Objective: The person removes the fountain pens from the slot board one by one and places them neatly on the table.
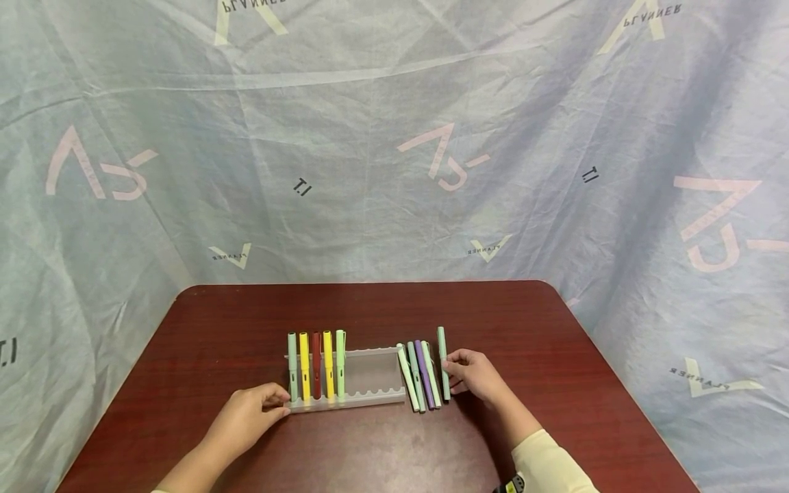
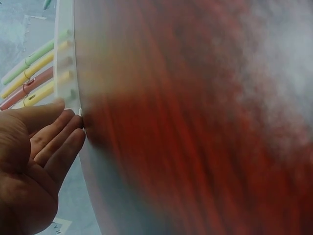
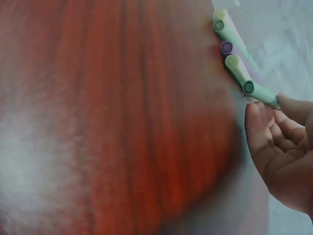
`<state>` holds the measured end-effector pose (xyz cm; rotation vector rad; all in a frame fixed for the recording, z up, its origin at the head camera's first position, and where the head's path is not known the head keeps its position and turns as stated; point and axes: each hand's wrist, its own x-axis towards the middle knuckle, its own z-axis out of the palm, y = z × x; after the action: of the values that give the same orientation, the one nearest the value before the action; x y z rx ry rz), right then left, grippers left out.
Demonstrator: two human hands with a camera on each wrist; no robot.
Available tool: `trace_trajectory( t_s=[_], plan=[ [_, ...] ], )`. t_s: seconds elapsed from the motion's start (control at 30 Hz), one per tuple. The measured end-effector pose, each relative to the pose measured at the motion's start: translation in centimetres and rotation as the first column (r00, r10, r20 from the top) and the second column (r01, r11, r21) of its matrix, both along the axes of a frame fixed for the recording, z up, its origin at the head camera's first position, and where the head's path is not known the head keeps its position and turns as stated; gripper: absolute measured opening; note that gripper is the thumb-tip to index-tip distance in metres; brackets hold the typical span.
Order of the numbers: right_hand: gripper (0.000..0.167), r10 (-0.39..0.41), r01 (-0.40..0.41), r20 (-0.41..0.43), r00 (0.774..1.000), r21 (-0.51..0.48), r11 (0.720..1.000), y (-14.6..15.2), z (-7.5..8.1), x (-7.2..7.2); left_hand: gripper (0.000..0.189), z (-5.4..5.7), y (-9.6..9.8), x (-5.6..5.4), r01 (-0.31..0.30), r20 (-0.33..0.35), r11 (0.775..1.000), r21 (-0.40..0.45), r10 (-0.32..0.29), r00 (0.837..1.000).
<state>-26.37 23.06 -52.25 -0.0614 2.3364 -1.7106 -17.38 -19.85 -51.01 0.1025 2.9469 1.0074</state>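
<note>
A clear plastic pen rack (image 1: 379, 395) lies on the table, its left part filled with a row of green, yellow and dark red pens. At the rack's left end my left hand (image 1: 249, 414) holds the front corner between thumb and fingers. My right hand (image 1: 479, 376) pinches a pale green pen (image 1: 441, 346) between thumb and fingers, to the right of a loose group. That group, beside the rack's right end, has light green pens, a green pen (image 1: 416, 376) and a purple pen (image 1: 424, 373). In the right wrist view the held pen (image 3: 264, 95) shows its round end.
The dark red wooden table (image 1: 370, 452) has rounded far corners. Behind and beside it hangs a grey printed cloth (image 1: 364, 226). Notches line the rack's front rail to the right of the racked pens.
</note>
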Motion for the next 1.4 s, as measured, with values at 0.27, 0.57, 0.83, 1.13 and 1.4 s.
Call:
trace_trajectory(
  t_s=[0.27, 0.57, 0.83, 1.13, 1.4],
  plan=[
    [0.020, -0.006, 0.010, -0.022, 1.000, 0.160, 0.987, -0.3, -0.8, 0.1, 0.015, 0.1, 0.0, 0.0, 0.003, 0.011, 1.000, -0.011, -0.003, 1.000],
    [0.019, -0.014, 0.018, -0.016, 1.000, 0.257, 0.966, -0.6, -0.6, 0.0, 0.014, 0.1, 0.1, -0.1, 0.000, 0.008, 1.000, -0.022, 0.000, 1.000],
    [0.020, -0.015, 0.020, -0.019, 1.000, 0.250, 0.968, -0.7, -0.7, 0.0, 0.014, 0.1, 0.1, 0.0, -0.004, 0.019, 0.999, -0.035, 0.004, 1.000],
    [0.028, -0.047, 0.056, -0.048, 0.998, 0.226, 0.973, -0.5, -0.7, 0.1, 0.014, 0.1, 0.0, 0.0, 0.000, 0.033, 1.000, -0.029, 0.001, 0.999],
    [0.025, -0.088, 0.132, -0.215, 0.973, 0.202, 0.970, -2.3, 0.5, 0.3, 0.014, 0.1, 0.0, 0.0, -0.010, 0.025, 0.999, -0.031, 0.010, 1.000]
  ],
)
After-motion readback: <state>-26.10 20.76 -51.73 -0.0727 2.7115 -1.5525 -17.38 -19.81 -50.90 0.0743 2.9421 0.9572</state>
